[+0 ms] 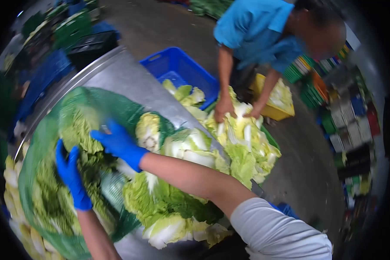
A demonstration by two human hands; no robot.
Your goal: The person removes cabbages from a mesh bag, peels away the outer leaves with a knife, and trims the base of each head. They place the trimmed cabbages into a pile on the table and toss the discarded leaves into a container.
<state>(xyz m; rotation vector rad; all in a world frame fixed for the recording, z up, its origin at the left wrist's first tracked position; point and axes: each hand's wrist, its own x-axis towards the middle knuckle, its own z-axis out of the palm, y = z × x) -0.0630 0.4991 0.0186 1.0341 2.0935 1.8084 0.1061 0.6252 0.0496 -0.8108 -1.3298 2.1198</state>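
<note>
My left hand (73, 175), in a blue glove, has its fingers raised and apart, beside leafy Chinese cabbage (50, 188) in a green mesh bag (30, 208). Also gloved in blue, my right hand (119, 145) reaches over a cabbage head (83, 130) in the bag. Its thumb and fingers are spread; a small greyish blur by the fingertips is too smeared to make out. To the right of it lie a cabbage with its cut base showing (148, 132) and a paler head (188, 147). Loose green leaves (160, 195) spread below my right forearm.
The metal table (117, 71) has a raised rim. Across it a person in a blue shirt (255, 26) handles a pile of cabbage leaves (242, 138). A blue crate (177, 56) and a yellow crate (277, 112) stand beyond. Pale cabbages (15, 186) line the left edge.
</note>
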